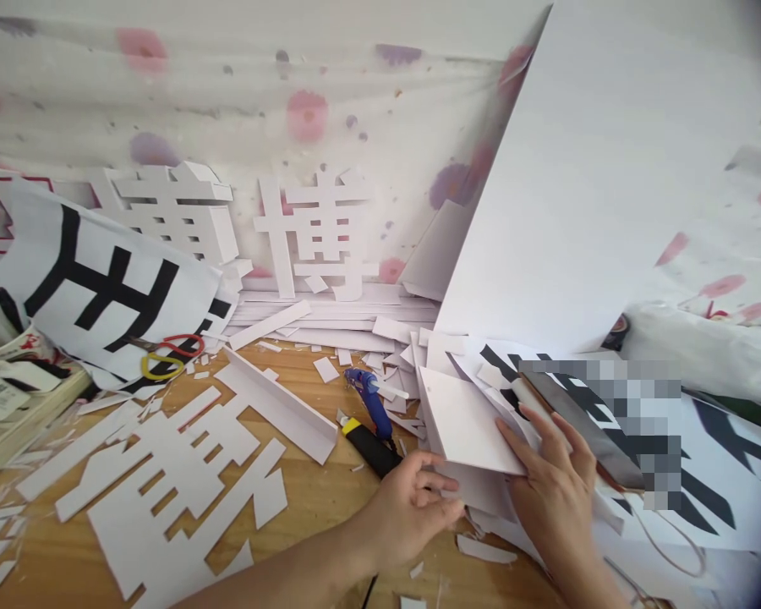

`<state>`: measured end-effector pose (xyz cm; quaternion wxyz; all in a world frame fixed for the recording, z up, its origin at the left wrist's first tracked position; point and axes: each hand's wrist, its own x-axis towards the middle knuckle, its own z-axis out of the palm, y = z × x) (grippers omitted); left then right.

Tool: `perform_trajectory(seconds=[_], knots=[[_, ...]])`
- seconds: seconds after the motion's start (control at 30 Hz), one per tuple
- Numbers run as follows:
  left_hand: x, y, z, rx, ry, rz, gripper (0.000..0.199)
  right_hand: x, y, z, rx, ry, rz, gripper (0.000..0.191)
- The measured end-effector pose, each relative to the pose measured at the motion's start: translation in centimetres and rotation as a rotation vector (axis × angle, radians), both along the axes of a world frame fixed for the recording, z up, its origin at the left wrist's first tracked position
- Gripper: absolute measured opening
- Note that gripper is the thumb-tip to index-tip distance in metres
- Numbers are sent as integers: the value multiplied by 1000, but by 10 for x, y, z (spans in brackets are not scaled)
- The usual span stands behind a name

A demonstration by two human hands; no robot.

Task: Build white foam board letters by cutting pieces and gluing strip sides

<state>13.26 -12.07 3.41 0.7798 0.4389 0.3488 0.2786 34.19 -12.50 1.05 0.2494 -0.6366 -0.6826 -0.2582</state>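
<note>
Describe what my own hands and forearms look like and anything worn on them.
The left hand and right hand are both ungloved, leaving the grip of each uncovered. I see no ring, watch or bracelet on either. The left forearm is bare down to the picture's bottom edge, with no sleeve in view; only a short bare stretch of the right forearm shows.

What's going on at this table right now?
A person has both bare hands at a folded white card. The right hand has fingers on its edge, and the left hand is at its near corner; how firm either grip is, I can't tell. A glue gun and a knife lie beside them on the table, with a large cut-out and scraps to the left.
</note>
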Motion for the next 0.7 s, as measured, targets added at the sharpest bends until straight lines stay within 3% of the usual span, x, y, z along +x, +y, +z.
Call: perform_trajectory(seconds=[0.2, 0.4, 0.7], knots=[[24, 13, 24, 14, -165, 35, 77, -2, 1, -3, 41, 12, 2, 47], [44, 27, 29, -148, -40, 264, 40, 1, 5, -4, -15, -4, -27, 40], [35, 31, 55, -100, -2, 266, 24, 20, 15, -8, 27, -14, -85, 34]])
